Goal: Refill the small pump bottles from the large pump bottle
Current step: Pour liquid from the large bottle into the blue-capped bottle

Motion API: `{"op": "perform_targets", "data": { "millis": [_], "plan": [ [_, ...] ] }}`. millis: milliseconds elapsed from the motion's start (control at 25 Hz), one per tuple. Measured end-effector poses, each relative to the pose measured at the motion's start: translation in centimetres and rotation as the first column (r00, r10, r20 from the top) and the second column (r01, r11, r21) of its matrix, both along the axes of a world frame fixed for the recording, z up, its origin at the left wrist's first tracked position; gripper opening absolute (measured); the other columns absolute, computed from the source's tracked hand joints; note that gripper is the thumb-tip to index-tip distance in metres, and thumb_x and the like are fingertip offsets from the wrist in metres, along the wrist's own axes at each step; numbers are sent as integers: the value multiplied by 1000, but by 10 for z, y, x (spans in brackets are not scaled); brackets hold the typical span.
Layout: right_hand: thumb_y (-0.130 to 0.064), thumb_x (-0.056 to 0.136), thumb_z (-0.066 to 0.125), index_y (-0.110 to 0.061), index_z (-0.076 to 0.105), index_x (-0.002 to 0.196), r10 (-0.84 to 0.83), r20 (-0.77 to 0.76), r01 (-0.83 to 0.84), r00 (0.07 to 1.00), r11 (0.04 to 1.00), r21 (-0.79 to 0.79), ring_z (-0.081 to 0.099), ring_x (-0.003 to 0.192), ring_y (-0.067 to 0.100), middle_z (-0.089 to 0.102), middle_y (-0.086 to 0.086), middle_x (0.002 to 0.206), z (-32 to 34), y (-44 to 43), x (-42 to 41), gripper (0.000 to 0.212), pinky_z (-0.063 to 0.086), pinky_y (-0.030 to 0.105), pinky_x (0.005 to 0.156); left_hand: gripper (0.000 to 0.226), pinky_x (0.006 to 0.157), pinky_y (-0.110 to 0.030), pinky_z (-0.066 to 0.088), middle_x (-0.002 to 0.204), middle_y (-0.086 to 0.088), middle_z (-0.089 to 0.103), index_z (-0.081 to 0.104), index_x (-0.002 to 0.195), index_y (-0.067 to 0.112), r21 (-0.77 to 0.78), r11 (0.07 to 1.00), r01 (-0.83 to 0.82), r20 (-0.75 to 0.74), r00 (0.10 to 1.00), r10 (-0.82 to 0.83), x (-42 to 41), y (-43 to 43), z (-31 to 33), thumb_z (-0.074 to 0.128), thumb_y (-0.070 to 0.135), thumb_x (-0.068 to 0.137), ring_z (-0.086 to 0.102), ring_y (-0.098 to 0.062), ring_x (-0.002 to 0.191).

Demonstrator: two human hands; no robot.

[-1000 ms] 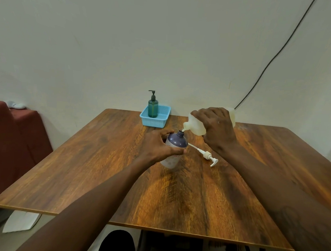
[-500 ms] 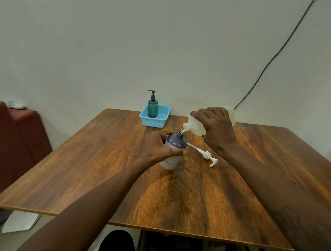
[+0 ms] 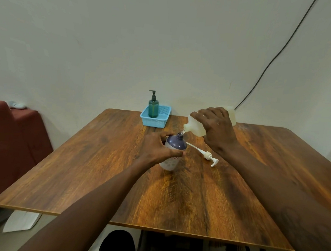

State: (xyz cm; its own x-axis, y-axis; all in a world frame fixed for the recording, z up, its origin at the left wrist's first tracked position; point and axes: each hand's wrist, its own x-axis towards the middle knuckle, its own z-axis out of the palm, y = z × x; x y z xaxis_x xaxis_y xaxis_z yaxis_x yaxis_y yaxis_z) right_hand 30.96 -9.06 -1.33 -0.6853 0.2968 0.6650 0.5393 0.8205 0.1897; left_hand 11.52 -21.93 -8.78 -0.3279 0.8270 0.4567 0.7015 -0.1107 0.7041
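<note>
Over 1 second little moved: right grip (image 3: 217, 128) still clasps the tilted large bottle (image 3: 196, 126), left grip (image 3: 156, 148) still holds the purple small bottle (image 3: 176, 144), so the pour continues.

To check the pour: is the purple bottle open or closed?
Open: the purple bottle has a bare neck; a pump lies beside it on the table.

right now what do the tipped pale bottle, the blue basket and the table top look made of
Tipped pale bottle: probably matte, translucent plastic; its cream wall looks softly see-through.
Blue basket: moulded plastic; fine mesh walls and one even colour.
Table top: wood-grain surface with a satin sheen, possibly laminate rather than solid wood; it has a thin edge and soft reflections.
</note>
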Motion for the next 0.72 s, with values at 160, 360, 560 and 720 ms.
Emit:
{"op": "perform_targets", "data": {
  "millis": [160,360,560,720],
  "plan": [
    [2,62,88,-17,62,134,3,13,-3,1000,1000,10,59,117,38,67,15,128,2,-1,0,78,38,54,104,75,86,-40,63,108,9,77,74,123,26,-6,1000,-7,5,1000,7,1,-2,0,85,68,61,71,-9,98],
    [5,62,85,-16,63,133,8,24,-9,1000,1000,30,59,116,38,67,16,128,4,-1,0,77,37,53,105,79,85,-42,63,107,9,77,74,122,26,-9,1000,4,4,1000,-3,4,-4,2,80,74,59,71,-10,98],
    [5,61,85,-16,63,132,11,33,-13,999,999,47,60,116,38,67,16,127,4,-1,1,77,38,53,104,80,86,-43,63,106,9,77,74,122,27,-20,1000,4,13,1000,-4,6,-6,3,79,74,58,71,-10,98],
    [5,62,84,-17,63,132,4,40,-7,999,998,57,59,116,37,67,15,128,3,-2,1,76,37,52,105,83,87,-40,63,108,10,77,73,124,28,-22,1000,-13,10,1000,13,8,-8,3,79,76,55,70,-8,99]
  ]
}}
